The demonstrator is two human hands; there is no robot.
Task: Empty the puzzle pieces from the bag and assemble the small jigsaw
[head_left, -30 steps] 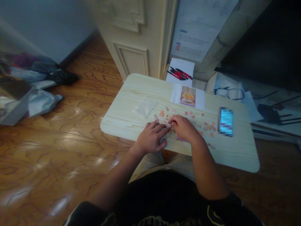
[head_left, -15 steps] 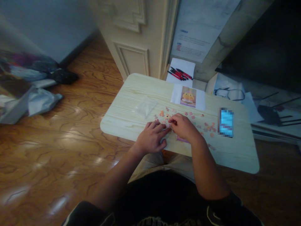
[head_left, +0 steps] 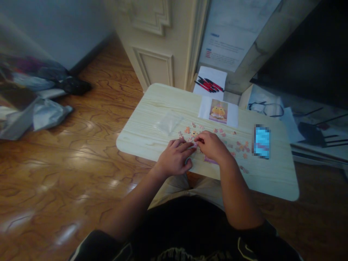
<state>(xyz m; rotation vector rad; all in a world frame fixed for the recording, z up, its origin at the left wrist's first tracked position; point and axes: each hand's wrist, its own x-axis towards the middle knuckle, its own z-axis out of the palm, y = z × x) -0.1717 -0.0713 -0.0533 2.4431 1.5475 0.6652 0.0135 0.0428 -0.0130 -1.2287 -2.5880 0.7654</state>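
Observation:
My left hand (head_left: 175, 157) lies on the small pale wooden table (head_left: 152, 108), fingers stretched toward the middle and pressing on puzzle pieces. My right hand (head_left: 213, 146) rests beside it, fingertips pinched together on a small puzzle piece where the two hands meet. Loose pinkish and orange puzzle pieces (head_left: 240, 146) are scattered around both hands. A partly joined patch (head_left: 209, 160) shows under my right wrist. Behind the pieces lies a reference picture (head_left: 218, 112) of a yellow figure on white paper.
A clear plastic bag (head_left: 168, 122) lies left of the pieces. A phone with a lit blue screen (head_left: 262, 141) sits at the right. Red and black pens (head_left: 208, 84) lie on paper behind the table. Glasses (head_left: 265, 107) lie farther right. Bags (head_left: 35, 94) sit on the floor left.
Both hands stay together over the pieces; the fingers shift only slightly. The view has drifted a little.

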